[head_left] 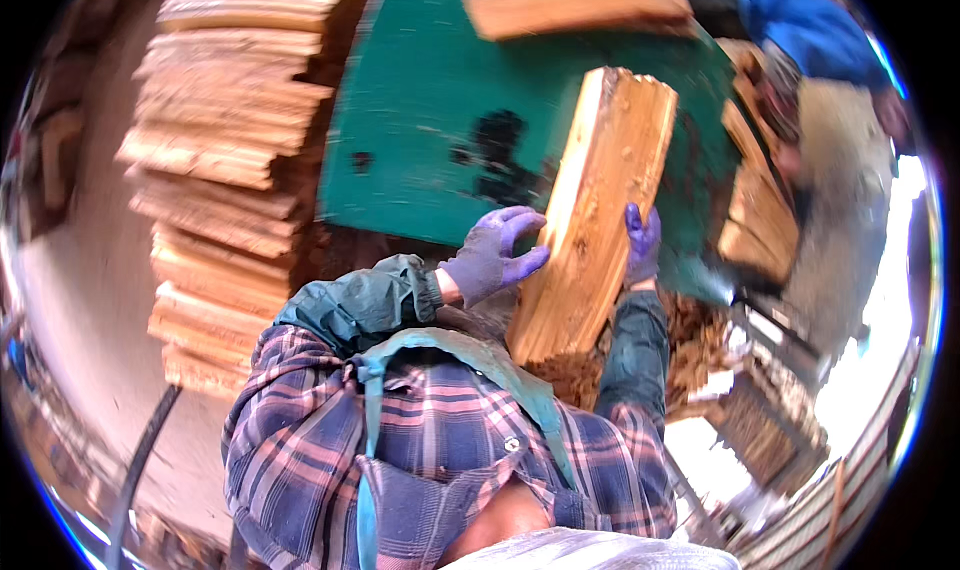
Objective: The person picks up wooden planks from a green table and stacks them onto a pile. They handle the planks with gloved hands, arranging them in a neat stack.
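Note:
A long split log (610, 185) of pale wood slants before me, its far part over a green metal table (420, 100) and its near end past the table's edge. My right hand (643, 242), in a purple and grey glove, grips its right side, with the thumb up along the edge. At the left side is my left hand (495, 255), gloved alike, its fingers and thumb spread and their tips at the log's edge. Another split piece of wood (580, 10) lies across the far side of the table.
A tall stack of split wood (230, 100) stands left of the table. Another person in a blue sleeve (810, 20) is at the far right, near more split pieces (760, 220). Bark and chips (690, 355) lie by the near right corner.

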`<state>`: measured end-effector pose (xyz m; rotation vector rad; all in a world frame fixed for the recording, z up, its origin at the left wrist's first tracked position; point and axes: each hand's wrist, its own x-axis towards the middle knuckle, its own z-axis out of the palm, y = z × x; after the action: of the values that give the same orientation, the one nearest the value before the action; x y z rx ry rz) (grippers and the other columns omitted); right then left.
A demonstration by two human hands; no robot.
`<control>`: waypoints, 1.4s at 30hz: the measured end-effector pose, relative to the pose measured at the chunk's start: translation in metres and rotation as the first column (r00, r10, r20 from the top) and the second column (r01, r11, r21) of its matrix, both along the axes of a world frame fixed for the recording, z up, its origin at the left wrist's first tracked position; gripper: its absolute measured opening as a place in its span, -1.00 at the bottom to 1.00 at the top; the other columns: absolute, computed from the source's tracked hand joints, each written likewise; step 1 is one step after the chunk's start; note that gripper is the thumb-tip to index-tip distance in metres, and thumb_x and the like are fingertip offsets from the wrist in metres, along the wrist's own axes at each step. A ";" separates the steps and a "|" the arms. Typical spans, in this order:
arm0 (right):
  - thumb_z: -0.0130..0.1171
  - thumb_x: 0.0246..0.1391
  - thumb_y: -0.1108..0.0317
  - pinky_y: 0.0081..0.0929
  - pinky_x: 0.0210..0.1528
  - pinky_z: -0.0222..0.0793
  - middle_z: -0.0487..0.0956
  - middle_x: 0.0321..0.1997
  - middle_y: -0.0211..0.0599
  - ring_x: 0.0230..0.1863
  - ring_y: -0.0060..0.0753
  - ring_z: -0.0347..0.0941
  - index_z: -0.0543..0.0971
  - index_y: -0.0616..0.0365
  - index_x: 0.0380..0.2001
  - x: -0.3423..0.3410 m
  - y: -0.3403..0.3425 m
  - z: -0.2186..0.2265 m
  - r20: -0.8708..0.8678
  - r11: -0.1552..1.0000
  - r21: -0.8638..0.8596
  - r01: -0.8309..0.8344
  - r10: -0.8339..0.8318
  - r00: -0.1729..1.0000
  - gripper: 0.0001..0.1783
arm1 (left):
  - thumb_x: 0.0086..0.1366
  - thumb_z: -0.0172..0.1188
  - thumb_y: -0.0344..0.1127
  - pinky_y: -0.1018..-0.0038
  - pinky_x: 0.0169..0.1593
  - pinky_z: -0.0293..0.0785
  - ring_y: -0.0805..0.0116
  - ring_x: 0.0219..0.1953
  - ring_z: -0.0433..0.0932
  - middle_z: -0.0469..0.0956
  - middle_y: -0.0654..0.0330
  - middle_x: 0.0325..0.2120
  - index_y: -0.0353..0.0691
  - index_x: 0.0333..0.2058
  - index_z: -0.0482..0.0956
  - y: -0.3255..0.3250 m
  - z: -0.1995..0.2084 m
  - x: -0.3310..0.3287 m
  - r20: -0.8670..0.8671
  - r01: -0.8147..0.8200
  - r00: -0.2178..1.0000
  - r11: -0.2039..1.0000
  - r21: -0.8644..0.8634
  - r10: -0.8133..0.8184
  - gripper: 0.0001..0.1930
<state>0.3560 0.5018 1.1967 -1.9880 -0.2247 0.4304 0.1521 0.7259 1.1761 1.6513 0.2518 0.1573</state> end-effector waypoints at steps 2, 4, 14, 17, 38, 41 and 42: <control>0.28 0.25 0.02 -0.37 -0.01 0.44 0.57 -0.09 -0.34 -0.11 -0.43 0.48 0.50 0.22 0.05 -0.027 0.046 0.003 -0.039 0.994 -0.035 -0.103 0.101 0.994 -0.48 | 0.16 0.39 -0.07 0.09 0.22 0.39 -0.09 0.14 0.47 0.51 -0.11 0.08 -0.25 0.07 0.54 0.061 -0.001 -0.046 0.052 -0.275 0.961 0.935 0.225 0.270 -0.44; 0.29 0.24 0.04 -0.37 0.02 0.43 0.58 -0.07 -0.29 -0.08 -0.41 0.49 0.50 0.23 0.06 -0.056 0.090 -0.010 -0.019 0.991 -0.021 -0.130 0.130 0.991 -0.48 | 0.11 0.42 -0.05 0.09 0.26 0.35 -0.10 0.19 0.42 0.46 -0.13 0.13 -0.26 0.14 0.47 0.125 0.000 -0.091 0.060 -0.454 0.880 0.798 0.397 0.471 -0.33; 0.30 0.21 0.03 -0.33 0.18 0.36 0.57 0.10 -0.13 0.10 -0.27 0.48 0.46 0.28 0.18 -0.077 0.194 0.116 0.327 0.713 0.052 -0.699 0.649 0.687 -0.35 | 0.08 0.56 -0.20 0.20 0.42 0.12 0.26 0.39 0.13 0.11 0.11 0.36 -0.12 0.47 -0.22 0.030 0.089 -0.090 -0.007 -0.425 0.825 0.613 -0.666 0.565 0.20; 0.32 0.18 0.05 -0.35 0.23 0.31 0.56 0.14 -0.12 0.15 -0.31 0.45 0.44 0.30 0.22 -0.108 0.226 0.155 0.212 0.554 0.141 -0.821 0.793 0.571 -0.31 | 0.11 0.52 -0.33 0.26 0.27 0.38 0.28 0.29 0.30 0.26 0.13 0.29 -0.05 0.46 -0.15 0.022 0.100 -0.114 0.005 -0.484 0.730 0.522 -0.702 0.683 0.12; 0.32 0.04 -0.18 -0.23 0.37 0.26 0.41 0.29 0.32 0.33 0.10 0.37 0.33 0.48 0.27 -0.375 0.349 -0.054 -0.397 -0.040 0.149 -0.988 0.913 -0.097 0.00 | 0.18 0.46 0.04 0.27 0.06 0.52 0.23 -0.01 0.56 0.56 -0.02 0.00 -0.50 0.23 0.28 0.188 -0.117 -0.388 -0.281 -0.986 -0.163 -0.168 0.004 0.946 -0.12; 0.27 0.10 -0.10 -0.26 0.34 0.29 0.48 0.25 0.21 0.28 0.05 0.43 0.40 0.43 0.23 -0.372 0.311 -0.027 -0.585 -0.132 0.169 -0.977 0.784 -0.207 -0.14 | 0.19 0.45 0.07 0.29 -0.08 0.53 0.22 -0.19 0.58 0.65 0.07 -0.19 -0.46 0.03 0.47 0.189 -0.138 -0.436 -0.513 -0.930 -0.151 0.054 0.364 0.845 -0.30; 0.26 0.11 -0.07 -0.27 0.33 0.31 0.50 0.23 0.18 0.27 0.04 0.45 0.41 0.42 0.23 -0.364 0.304 -0.025 -0.658 -0.069 0.187 -0.980 0.732 -0.178 -0.16 | 0.10 0.42 0.27 0.15 -0.09 0.50 -0.04 -0.13 0.61 0.63 -0.25 -0.23 -0.54 -0.12 0.49 0.196 -0.141 -0.428 -0.506 -0.969 -0.014 0.114 0.221 0.862 -0.18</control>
<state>-0.0076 0.8062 1.1717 -1.4861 -1.3492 2.2789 -0.2755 0.9222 1.0354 0.9575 1.8409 0.6862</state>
